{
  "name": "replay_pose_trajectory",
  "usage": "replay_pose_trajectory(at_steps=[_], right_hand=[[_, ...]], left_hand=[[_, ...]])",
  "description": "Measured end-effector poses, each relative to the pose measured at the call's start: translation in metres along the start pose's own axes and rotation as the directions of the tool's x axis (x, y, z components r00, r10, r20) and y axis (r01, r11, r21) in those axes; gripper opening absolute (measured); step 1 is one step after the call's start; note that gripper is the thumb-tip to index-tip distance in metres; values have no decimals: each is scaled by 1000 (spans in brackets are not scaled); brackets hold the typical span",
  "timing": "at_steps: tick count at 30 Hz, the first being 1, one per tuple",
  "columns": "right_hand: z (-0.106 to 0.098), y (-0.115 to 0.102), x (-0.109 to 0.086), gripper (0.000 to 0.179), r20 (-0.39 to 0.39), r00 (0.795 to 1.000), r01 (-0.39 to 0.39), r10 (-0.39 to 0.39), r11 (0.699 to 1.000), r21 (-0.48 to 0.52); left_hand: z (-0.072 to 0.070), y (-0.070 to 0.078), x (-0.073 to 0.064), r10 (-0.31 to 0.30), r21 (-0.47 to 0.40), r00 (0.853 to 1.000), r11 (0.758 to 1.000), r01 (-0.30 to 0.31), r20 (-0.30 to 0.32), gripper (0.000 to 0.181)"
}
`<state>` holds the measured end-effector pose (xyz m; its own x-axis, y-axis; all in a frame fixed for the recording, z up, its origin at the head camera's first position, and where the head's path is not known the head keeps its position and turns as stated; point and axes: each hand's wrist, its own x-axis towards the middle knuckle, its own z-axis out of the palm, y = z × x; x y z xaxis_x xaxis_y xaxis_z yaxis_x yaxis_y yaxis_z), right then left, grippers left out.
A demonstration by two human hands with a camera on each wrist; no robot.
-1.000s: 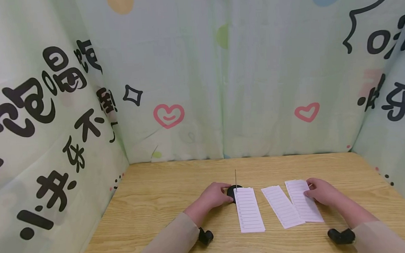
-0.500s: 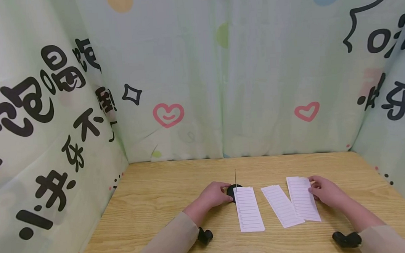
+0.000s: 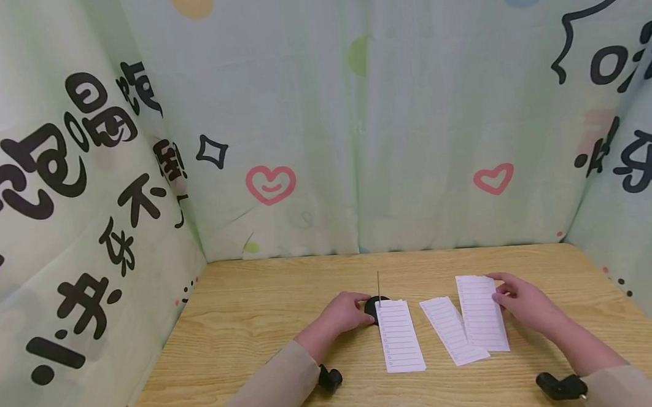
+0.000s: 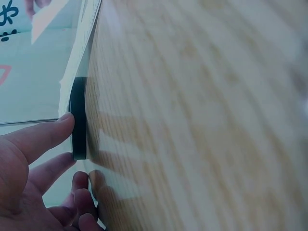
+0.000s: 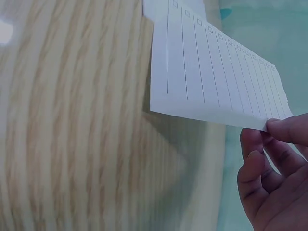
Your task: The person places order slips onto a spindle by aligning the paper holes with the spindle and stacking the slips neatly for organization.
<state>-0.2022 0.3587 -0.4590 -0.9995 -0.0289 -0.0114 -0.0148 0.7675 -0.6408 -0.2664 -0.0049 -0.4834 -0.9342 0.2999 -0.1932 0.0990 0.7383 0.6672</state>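
Note:
My left hand (image 3: 347, 313) holds the round black base (image 3: 370, 312) of a paper spike by its edge, thumb and a finger at its rim. In the left wrist view the base (image 4: 79, 125) stands flat on the table. Its thin upright rod (image 3: 379, 285) rises at the top left corner of some lined paper slips (image 3: 402, 338), which cover part of the base. My right hand (image 3: 522, 301) pinches a lined paper slip (image 3: 482, 315) by its upper right edge. The right wrist view shows this slip (image 5: 207, 72) lifted off the table, its shadow beneath.
Another lined slip (image 3: 449, 332) lies slanted between the spike and the raised slip, which partly overlaps it in the head view. The wooden table (image 3: 253, 293) ends at a printed curtain (image 3: 415, 223) behind, with more curtain on both sides.
My right hand has raised its slip from beside the slanted slip, moving it slightly away from me and turning it more upright in view. The left hand and spike have stayed put.

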Motion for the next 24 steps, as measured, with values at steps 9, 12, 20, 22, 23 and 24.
replay_pose_trajectory(at_steps=[9,12,20,22,23,24], right_hand=[[7,-27,0,50,13,999,29,-31,991,128],[12,-38,1,51,21,999,29,-33,984,176],[30,-63,10,53,30,999,28,-37,962,271],[34,-69,12,53,39,998,28,-41,955,294],[36,-71,13,54,43,998,29,-44,952,305],[38,-73,14,54,46,998,30,-47,950,310]], left_hand=[[0,0,-1,-8,4,1000,1000,8,2,52],[0,0,-1,-8,7,1000,1000,8,4,52],[0,0,-2,1,7,1000,1000,-1,3,53],[0,0,-2,1,3,1000,1000,-1,1,53],[0,0,-1,1,2,1000,1000,-1,0,52],[0,-1,-1,0,2,1000,1000,0,-1,52]])
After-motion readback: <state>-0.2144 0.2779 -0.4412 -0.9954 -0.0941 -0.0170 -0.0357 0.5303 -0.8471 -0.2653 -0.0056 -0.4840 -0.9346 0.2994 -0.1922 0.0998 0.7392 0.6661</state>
